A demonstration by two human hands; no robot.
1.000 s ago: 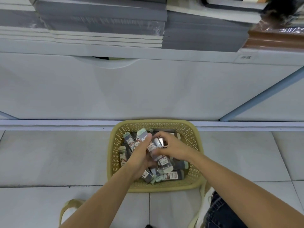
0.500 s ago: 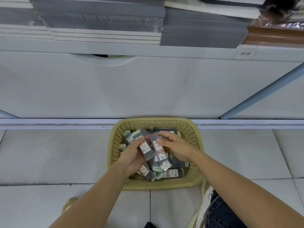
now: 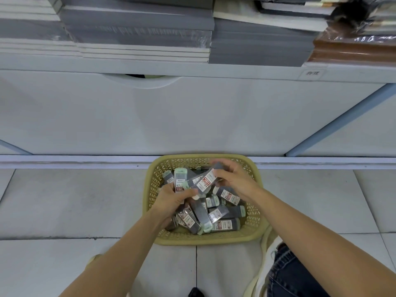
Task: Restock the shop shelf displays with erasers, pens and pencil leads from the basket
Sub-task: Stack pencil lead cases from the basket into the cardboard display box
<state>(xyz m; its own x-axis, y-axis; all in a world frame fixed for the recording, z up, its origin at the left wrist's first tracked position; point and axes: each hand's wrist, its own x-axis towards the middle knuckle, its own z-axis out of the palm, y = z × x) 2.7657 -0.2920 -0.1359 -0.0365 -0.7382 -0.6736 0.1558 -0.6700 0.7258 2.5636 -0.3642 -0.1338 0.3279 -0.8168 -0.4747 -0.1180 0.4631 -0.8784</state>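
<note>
Both hands work inside the tan perforated plastic basket (image 3: 255,190) on the floor, its far rim against the white shelf base (image 3: 192,116). The left hand (image 3: 171,200) clutches several grey pencil-lead cases (image 3: 179,181); the right hand (image 3: 233,181) pinches another grey labelled case (image 3: 206,180). Bare floor tiles (image 3: 75,202) flank the basket.

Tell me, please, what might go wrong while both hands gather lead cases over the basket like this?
The left hand holds several lead cases fanned loosely, so one could slip back into the basket or onto the tiled floor. The right hand pinches one case by its end, a weak grip. The labels differ: one reads 0.7, so sizes could get mixed on the shelf.
</note>
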